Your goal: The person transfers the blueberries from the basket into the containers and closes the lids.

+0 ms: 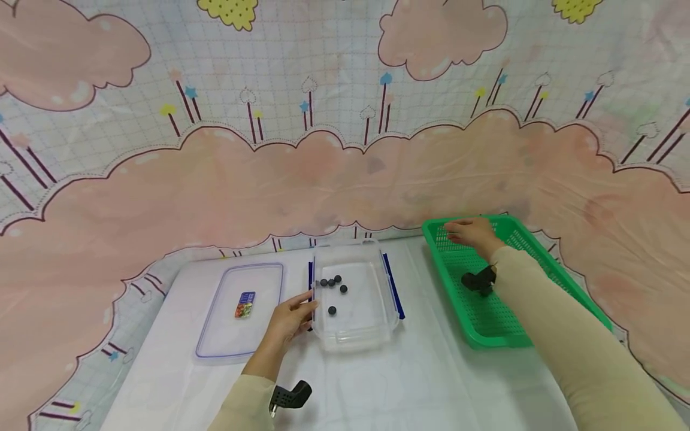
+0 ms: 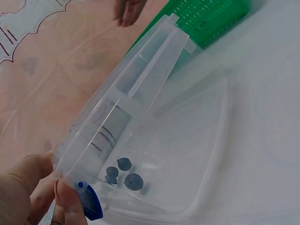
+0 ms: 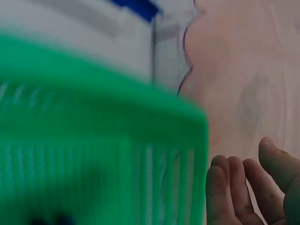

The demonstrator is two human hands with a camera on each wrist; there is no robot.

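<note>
My left hand holds the left side of a clear plastic box, thumb and fingers at its rim beside a blue latch. Several dark blueberries lie on the box floor, mostly toward its left side. Over the far left part of a green plastic basket is my right hand. Its fingers are loosely bent with nothing between them, and in the right wrist view they appear beside the basket's corner.
A clear lid with a purple-blue edge lies on the white table left of the box, bearing a small colourful label. Behind the table hangs a printed cloth. Another blue latch sticks out from the box's right side.
</note>
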